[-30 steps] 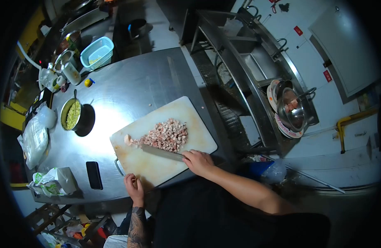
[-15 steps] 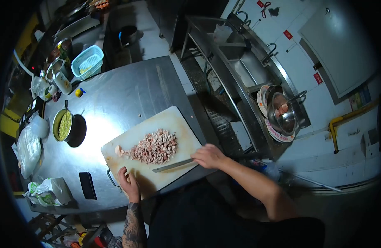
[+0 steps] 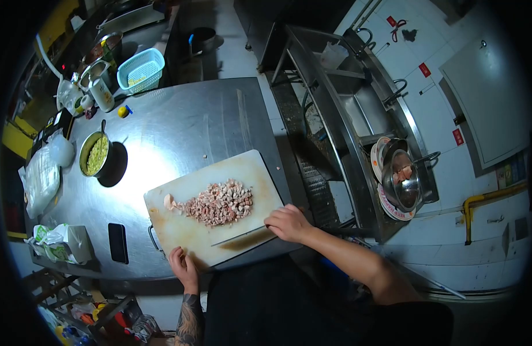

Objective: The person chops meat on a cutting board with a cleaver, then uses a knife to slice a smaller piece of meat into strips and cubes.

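A white cutting board [image 3: 162,210] lies at an angle on the steel table, bearing a heap of chopped meat [image 3: 220,203]. One larger pale piece [image 3: 169,202] sits at the heap's left end. My right hand [image 3: 287,223] is closed around the handle of a knife [image 3: 240,235] at the board's right edge. The blade points left, below the heap, seen nearly edge-on with a shadow beneath it. At the board's lower left edge rests my left hand [image 3: 183,266], its fingers apart and holding nothing.
On the steel table [image 3: 179,132] stand a pot of chopped green food [image 3: 97,155], a phone [image 3: 118,243], a tissue pack [image 3: 61,242], plastic bags [image 3: 42,179] and a blue basket [image 3: 141,70]. A sink [image 3: 364,112] with bowls [image 3: 401,179] is at right.
The camera view has shifted. My left hand has moved down toward the board's edge, and the knife blade has turned from showing its flat side to nearly edge-on.
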Action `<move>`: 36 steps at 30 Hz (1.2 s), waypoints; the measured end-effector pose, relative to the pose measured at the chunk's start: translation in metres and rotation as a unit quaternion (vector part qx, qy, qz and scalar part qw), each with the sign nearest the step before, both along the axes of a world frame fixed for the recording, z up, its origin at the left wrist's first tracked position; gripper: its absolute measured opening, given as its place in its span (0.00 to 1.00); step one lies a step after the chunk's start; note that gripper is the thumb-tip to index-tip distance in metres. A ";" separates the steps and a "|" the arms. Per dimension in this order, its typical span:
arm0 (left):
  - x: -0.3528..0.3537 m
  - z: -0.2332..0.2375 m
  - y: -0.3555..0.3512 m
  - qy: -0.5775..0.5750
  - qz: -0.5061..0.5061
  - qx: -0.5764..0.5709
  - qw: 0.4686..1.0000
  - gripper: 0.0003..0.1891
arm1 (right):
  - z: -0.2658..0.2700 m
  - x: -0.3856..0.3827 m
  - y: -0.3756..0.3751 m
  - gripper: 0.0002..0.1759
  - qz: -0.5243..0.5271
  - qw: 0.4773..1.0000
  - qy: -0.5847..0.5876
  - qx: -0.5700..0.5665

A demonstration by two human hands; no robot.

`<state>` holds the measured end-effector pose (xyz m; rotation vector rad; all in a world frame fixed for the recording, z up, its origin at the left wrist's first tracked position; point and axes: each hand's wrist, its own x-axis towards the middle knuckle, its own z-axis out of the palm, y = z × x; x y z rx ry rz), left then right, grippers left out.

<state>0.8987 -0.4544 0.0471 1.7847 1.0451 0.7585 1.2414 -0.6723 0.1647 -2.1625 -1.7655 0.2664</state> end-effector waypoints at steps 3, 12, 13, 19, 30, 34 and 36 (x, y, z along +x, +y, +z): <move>0.010 0.003 0.001 -0.008 -0.001 0.002 1.000 0.14 | -0.013 0.015 0.034 0.10 -0.008 0.999 -0.020 0.034; 0.017 0.012 0.021 -0.013 0.012 0.014 1.000 0.14 | 0.011 -0.025 0.028 0.10 -0.016 1.000 -0.009 -0.022; 0.014 0.011 0.023 -0.016 0.011 0.018 1.000 0.14 | 0.010 -0.028 0.027 0.10 -0.008 0.999 -0.010 -0.031; 0.008 0.010 0.033 -0.006 -0.013 0.037 0.999 0.14 | -0.001 -0.011 0.061 0.13 -0.091 0.995 -0.008 0.043; 0.016 0.016 0.041 -0.017 -0.023 0.035 0.999 0.15 | 0.008 -0.025 0.069 0.10 -0.097 0.995 -0.025 0.026; 0.011 0.015 0.045 -0.038 0.001 0.014 0.999 0.14 | 0.013 -0.045 0.048 0.10 -0.089 0.995 0.039 0.020; 0.003 0.007 0.043 -0.035 0.005 0.000 0.999 0.13 | 0.005 -0.036 0.040 0.10 -0.079 0.996 0.018 0.038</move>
